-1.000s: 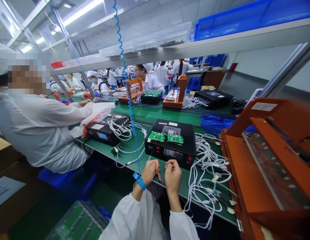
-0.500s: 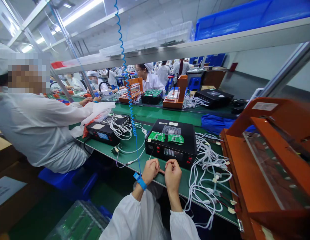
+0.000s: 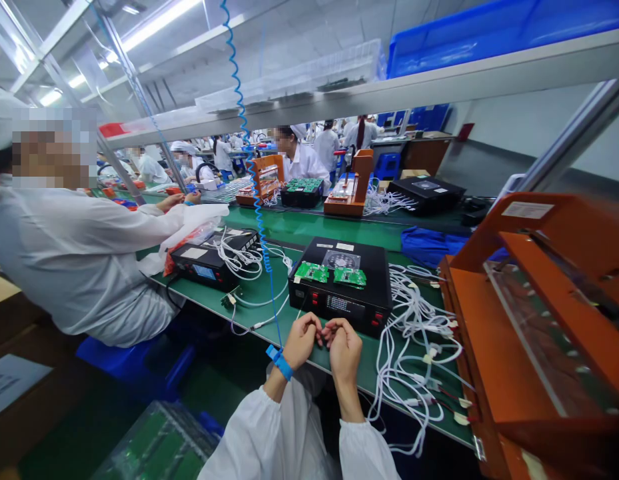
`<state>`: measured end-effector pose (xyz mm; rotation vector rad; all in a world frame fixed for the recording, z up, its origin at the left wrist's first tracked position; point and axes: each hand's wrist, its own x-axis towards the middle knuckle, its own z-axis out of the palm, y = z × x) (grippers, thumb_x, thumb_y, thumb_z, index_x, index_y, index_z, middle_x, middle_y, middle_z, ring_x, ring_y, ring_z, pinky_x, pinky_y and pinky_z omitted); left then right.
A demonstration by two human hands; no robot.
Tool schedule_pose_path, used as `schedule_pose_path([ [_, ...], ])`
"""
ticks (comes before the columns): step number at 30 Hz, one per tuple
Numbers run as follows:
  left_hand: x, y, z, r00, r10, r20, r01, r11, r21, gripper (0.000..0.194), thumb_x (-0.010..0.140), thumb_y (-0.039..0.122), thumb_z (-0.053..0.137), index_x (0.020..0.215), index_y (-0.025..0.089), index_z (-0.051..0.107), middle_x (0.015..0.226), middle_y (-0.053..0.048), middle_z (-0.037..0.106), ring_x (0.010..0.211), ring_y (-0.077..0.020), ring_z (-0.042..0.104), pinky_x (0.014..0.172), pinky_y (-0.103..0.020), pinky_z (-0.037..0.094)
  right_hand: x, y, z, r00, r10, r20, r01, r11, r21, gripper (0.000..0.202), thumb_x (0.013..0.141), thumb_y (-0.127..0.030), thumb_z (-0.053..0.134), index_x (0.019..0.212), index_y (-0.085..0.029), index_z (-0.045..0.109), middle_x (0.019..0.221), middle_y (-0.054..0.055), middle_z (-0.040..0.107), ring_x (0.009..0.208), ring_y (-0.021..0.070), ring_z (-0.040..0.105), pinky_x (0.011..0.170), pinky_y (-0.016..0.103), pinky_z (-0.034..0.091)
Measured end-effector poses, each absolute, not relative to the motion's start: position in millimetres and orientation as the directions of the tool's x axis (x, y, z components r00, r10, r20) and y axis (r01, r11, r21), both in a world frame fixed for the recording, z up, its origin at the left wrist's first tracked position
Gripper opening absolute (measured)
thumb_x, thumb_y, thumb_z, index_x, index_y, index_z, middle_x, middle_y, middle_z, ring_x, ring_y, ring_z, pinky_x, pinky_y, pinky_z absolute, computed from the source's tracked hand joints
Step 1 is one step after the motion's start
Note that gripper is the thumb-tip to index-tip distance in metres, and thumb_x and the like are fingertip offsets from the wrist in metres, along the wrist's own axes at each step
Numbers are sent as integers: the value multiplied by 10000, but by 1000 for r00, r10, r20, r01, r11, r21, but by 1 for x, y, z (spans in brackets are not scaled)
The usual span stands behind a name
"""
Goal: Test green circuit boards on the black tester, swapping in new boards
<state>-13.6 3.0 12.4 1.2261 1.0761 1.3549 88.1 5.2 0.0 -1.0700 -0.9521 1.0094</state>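
My left hand point(image 3: 301, 340), with a blue wrist strap point(image 3: 280, 362), is held at the bench's front edge, its fingers curled in. Facing it, my right hand point(image 3: 344, 347) is curled too, and the fingertips nearly meet. I see nothing between the fingers of either hand. Just beyond them sits a black test box point(image 3: 339, 287) with a small display and red switches. Two green circuit boards lie on its top, a left board point(image 3: 312, 271) and a right board point(image 3: 350, 277).
White cables point(image 3: 414, 333) tangle right of the box, beside an orange fixture point(image 3: 539, 320). A coiled blue cord point(image 3: 249, 133) hangs to my wrist strap. Left stand a second black box point(image 3: 214, 260) and a co-worker in white point(image 3: 79, 253). A shelf point(image 3: 439, 83) crosses overhead.
The fingers of both hands have loosened a little and their tips now face each other. A finger that stretched between the hands has drawn in. The boards and box stay put.
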Motion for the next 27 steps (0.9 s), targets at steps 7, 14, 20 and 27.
schedule_pose_path([
  [7,-15,6,8,-93,974,205,-149,-217,965,167,843,179,492,933,183,633,900,-41,656,815,-163,648,769,-304,555,88,7,-3,209,966,150,-240,199,-950,341,731,-226,430,860,-134,732,815,105,764,667,196,702,575,293,558],
  [14,-14,8,2,-52,988,147,-245,-155,957,189,859,186,537,1020,175,635,931,-57,694,895,-171,691,819,-294,559,86,7,-3,228,963,143,-246,199,-949,357,746,-234,430,893,-120,734,844,115,771,651,200,712,574,318,578],
  [20,-11,7,5,-63,982,176,-309,-187,933,77,870,231,553,837,196,491,930,-63,717,843,-177,716,845,-370,581,89,7,-4,355,922,154,-210,239,-948,274,755,-242,424,812,-158,679,746,62,724,649,186,667,623,316,545],
  [27,-12,5,8,-71,979,193,-208,-204,957,225,855,236,524,663,198,412,993,-123,737,909,-206,719,912,-421,573,91,6,-3,351,892,285,-103,340,-935,134,683,-188,396,556,-223,423,819,59,699,805,200,638,773,321,496],
])
